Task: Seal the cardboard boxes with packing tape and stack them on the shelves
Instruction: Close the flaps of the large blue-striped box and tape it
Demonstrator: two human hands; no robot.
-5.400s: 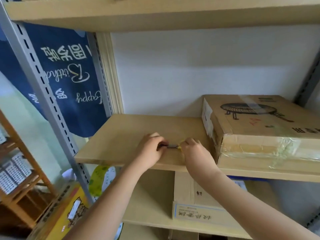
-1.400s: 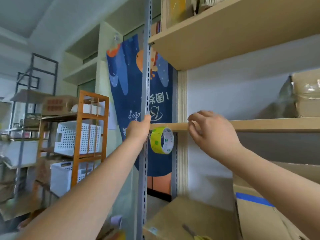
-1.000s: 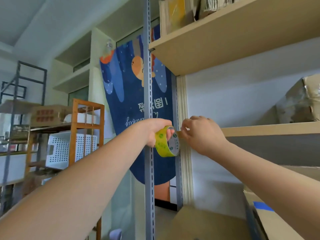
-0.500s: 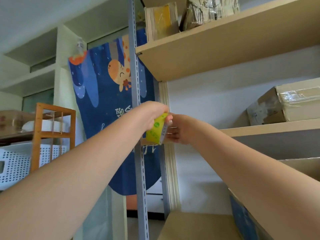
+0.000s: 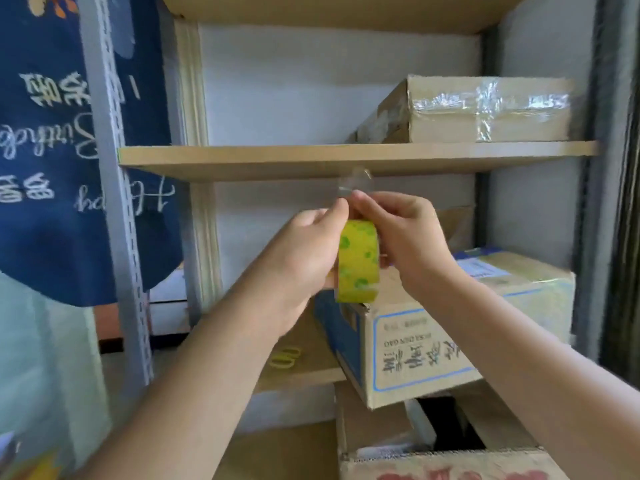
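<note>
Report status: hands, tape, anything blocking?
Left hand grips yellow packing tape roll; right hand pinches its clear loose end. Open cardboard box below, unsealed. Nothing blocking.

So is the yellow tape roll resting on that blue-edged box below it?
Cannot tell. In the head view the tape roll, gripped by the left hand, overlaps the box edge, with no plain gap or contact.

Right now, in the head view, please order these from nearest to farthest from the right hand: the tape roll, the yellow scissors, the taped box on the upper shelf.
1. Tape roll: beside the right hand.
2. Yellow scissors: lower left, on the shelf board.
3. Taped box: upper right shelf.
</note>
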